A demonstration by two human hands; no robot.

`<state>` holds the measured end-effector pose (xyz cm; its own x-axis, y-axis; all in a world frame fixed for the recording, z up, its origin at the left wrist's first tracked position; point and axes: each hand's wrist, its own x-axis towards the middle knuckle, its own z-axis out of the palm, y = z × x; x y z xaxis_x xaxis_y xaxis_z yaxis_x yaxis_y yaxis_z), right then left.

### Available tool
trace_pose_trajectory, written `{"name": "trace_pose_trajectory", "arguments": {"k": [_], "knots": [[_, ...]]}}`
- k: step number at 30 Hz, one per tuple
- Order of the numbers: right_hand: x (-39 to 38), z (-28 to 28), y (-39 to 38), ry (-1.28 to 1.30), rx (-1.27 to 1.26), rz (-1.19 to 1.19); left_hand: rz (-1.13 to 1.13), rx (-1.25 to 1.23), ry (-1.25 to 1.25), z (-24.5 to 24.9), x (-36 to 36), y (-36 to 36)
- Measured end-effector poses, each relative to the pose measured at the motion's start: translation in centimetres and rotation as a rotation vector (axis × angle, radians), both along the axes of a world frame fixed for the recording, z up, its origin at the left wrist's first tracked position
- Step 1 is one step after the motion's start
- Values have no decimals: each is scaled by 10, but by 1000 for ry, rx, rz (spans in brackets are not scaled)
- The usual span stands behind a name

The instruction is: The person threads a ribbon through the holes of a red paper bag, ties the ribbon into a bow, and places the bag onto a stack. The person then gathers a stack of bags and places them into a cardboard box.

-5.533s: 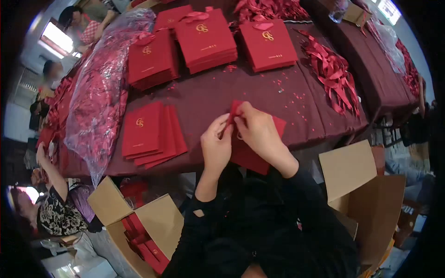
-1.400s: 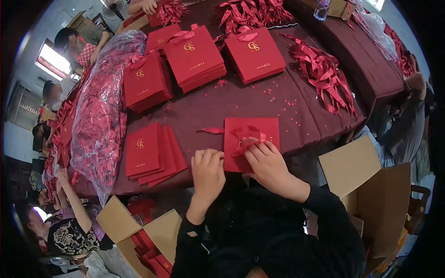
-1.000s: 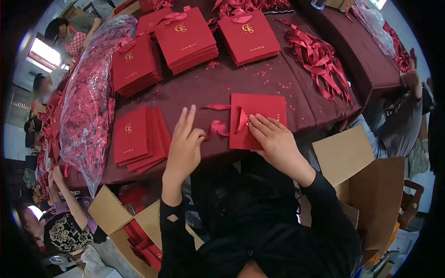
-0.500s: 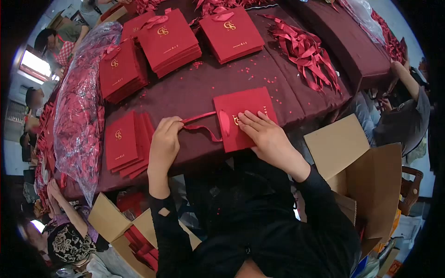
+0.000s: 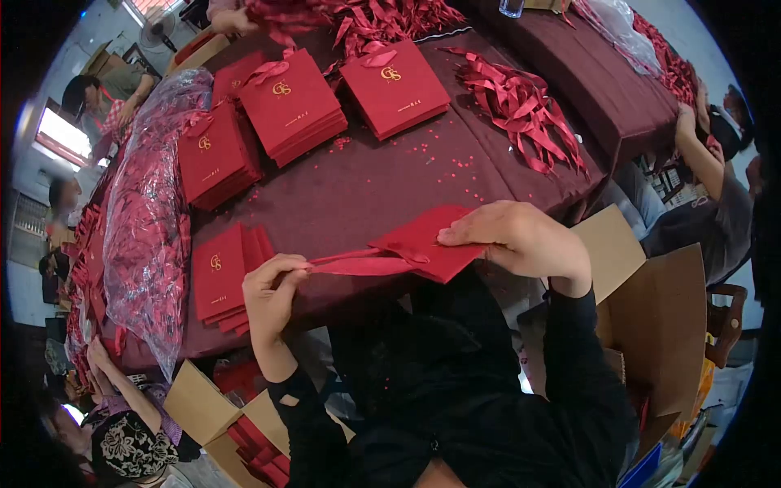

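Observation:
A red paper bag point(image 5: 443, 248) is held up tilted over the table's front edge. My right hand point(image 5: 521, 240) grips its right side, thumb on the near face and fingers behind. From the bag's top a red ribbon point(image 5: 366, 266) stretches left, pulled nearly straight. My left hand point(image 5: 275, 289) pinches the ribbon's far end between thumb and fingers. Just beyond my left hand lies a small fanned stack of red bags point(image 5: 220, 276) with gold print.
Taller bag stacks point(image 5: 294, 106) stand at the back of the dark red table point(image 5: 350, 191). Loose ribbons point(image 5: 529, 110) lie back right, a plastic-wrapped bundle point(image 5: 146, 220) at left. Open cartons point(image 5: 659, 325) flank my lap. Other people sit left and right.
My right hand has gone from lying flat on the bag to gripping its side, and the bag is lifted and tilted. The ribbon is drawn tighter. My left hand sits lower and further left.

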<state>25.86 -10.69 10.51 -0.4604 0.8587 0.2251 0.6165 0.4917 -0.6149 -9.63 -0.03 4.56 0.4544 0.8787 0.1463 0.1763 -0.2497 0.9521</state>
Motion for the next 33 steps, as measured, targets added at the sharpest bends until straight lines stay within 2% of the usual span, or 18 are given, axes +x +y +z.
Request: {"name": "trace_pose_trajectory", "arguments": {"k": [2,3,5,6,8,10,11,12,14,16,17,19,21,24,26,29,31,33], "knots": [[-2,23,10,43,-107,-13,40,-28,-208,8,-4,-4],[-12,33,13,134,-243,-165,78,-73,-264,13,-3,-6],[-19,13,44,244,-114,-205,143,-146,-245,12,-6,4],[-18,-1,62,182,-79,-209,178,-206,-238,11,-7,10],[-20,-40,93,172,-63,-201,186,-160,-188,-5,-2,20],[-12,-76,112,223,-77,-194,476,-127,133,-14,8,20],[-7,-84,119,33,236,-238,574,19,270,-23,11,20],[0,-91,128,-160,545,-275,571,23,268,-25,12,17],[30,-81,135,-21,467,-513,715,426,434,-26,21,7],[73,-74,144,-124,621,-818,588,456,438,-16,38,-7],[88,-64,141,-81,499,-985,523,495,440,-19,45,-10],[120,-54,137,-194,446,-1162,420,589,426,-25,63,-11],[152,-54,138,-48,351,-1185,366,553,439,-31,79,-11],[182,-60,145,-51,278,-1245,335,561,499,-34,102,-9],[189,-63,152,-59,134,-1276,359,711,614,-42,114,-6],[187,-61,170,-211,57,-1327,365,764,650,-53,123,-7],[172,-54,169,-285,-204,-1257,417,777,643,-58,124,-7],[168,-55,174,-337,-192,-1261,393,678,661,-56,121,-11]]}}
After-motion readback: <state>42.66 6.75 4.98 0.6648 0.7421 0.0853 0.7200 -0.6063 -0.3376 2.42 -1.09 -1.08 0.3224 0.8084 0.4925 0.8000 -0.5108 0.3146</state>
